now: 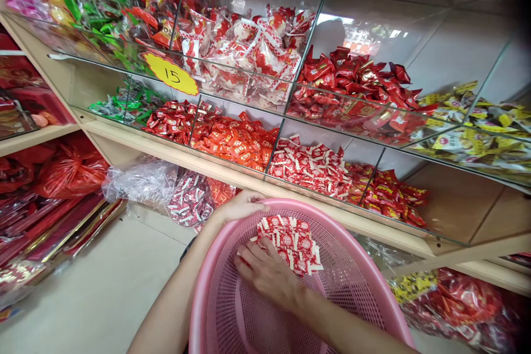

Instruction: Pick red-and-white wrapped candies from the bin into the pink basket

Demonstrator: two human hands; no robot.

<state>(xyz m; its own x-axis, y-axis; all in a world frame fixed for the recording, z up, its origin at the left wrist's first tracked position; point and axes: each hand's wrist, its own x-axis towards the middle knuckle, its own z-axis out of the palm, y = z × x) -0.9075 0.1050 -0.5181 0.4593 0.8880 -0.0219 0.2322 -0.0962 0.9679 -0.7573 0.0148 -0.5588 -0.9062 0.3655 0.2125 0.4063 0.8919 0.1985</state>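
Observation:
A pink plastic basket [352,243] with mesh walls tilts toward me in front of the shelf. My left hand [244,207] is closed on its far left rim, the fingers partly hidden beyond it. Inside, a small heap of red-and-white wrapped candies [296,240] lies against the far wall. My right hand [267,271] reaches into the basket, its bent fingers over the left side of the heap. Bits of red wrapper show under those fingers; the fingertips are partly hidden. Similar red-and-white packets [309,166] fill a bin on the lower shelf just beyond the rim.
Glass-fronted shelf bins hold orange-red packets [240,141], larger red packets [352,86] and yellow-and-white packets [456,138]. A yellow price tag [171,73] reads 15. Clear bags [141,182] lie on the floor under the shelf edge. Red bagged goods [74,168] stand at the left.

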